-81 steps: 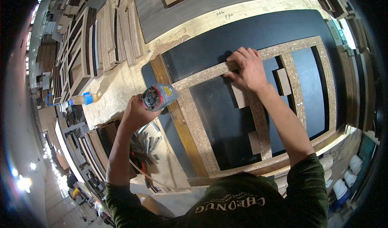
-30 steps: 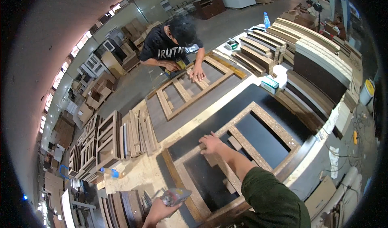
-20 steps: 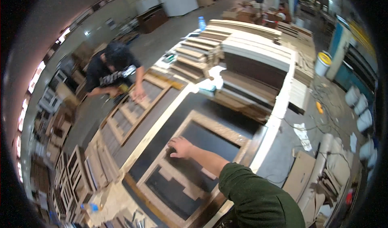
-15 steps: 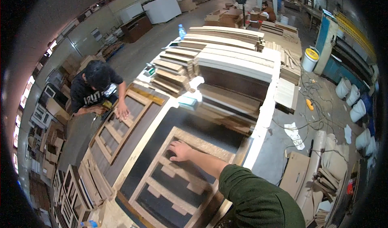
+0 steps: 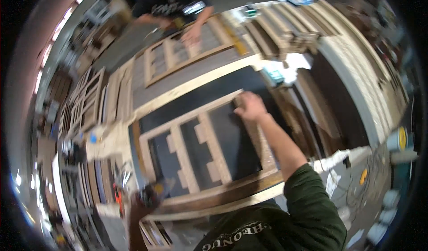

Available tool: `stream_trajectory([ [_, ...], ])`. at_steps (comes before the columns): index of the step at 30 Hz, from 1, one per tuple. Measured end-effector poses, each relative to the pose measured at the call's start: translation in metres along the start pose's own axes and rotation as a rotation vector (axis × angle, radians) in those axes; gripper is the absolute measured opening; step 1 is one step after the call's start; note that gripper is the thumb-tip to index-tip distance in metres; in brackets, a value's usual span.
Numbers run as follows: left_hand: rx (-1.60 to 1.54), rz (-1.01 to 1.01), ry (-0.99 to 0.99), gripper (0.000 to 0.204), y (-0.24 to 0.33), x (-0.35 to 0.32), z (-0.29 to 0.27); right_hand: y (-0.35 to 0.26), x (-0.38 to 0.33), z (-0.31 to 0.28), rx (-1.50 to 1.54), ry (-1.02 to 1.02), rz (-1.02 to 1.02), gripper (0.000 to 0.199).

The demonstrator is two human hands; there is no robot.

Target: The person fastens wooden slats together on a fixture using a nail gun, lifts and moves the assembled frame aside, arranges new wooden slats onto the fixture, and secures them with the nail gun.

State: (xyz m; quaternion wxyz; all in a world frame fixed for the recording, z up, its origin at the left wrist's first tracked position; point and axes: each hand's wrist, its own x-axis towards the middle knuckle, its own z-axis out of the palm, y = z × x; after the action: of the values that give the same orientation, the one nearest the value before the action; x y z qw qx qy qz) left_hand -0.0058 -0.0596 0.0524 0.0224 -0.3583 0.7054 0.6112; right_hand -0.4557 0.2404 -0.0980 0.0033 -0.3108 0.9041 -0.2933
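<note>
A pale wooden frame point(image 5: 209, 151) with cross rails lies flat on a dark board point(image 5: 200, 93) in front of me. My right hand point(image 5: 249, 107) is stretched out to the frame's far right corner, with its fingers curled over the edge there. My left hand point(image 5: 143, 201) is low at the near left corner and grips a dark hand tool point(image 5: 155, 192) with a yellow spot. The picture is blurred, so the tool's shape is unclear. Small wooden blocks point(image 5: 200, 133) sit inside the frame's openings.
A co-worker point(image 5: 174, 4) across the bench presses a hand on another wooden frame point(image 5: 187, 50). Stacked frames point(image 5: 89, 102) stand at the left and stacked boards point(image 5: 285, 28) at the far right. A yellow-lidded bucket point(image 5: 398, 139) and cables point(image 5: 356, 186) are on the floor at right.
The view swung up over the workshop and has come back down onto the frame. My right hand stayed on the frame throughout. My left hand with the tool is back in view.
</note>
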Motion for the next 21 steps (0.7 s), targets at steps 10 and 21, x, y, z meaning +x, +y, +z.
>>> stream_trajectory([
  [10,0.958,0.259,0.216,0.052,0.101,0.134,-0.023,0.013,0.049,0.042,0.013,-0.110,-0.120,0.055],
  [21,0.931,0.419,0.107,0.037,0.045,0.265,-0.033,-0.005,0.062,0.053,0.076,-0.024,-0.027,0.033],
])
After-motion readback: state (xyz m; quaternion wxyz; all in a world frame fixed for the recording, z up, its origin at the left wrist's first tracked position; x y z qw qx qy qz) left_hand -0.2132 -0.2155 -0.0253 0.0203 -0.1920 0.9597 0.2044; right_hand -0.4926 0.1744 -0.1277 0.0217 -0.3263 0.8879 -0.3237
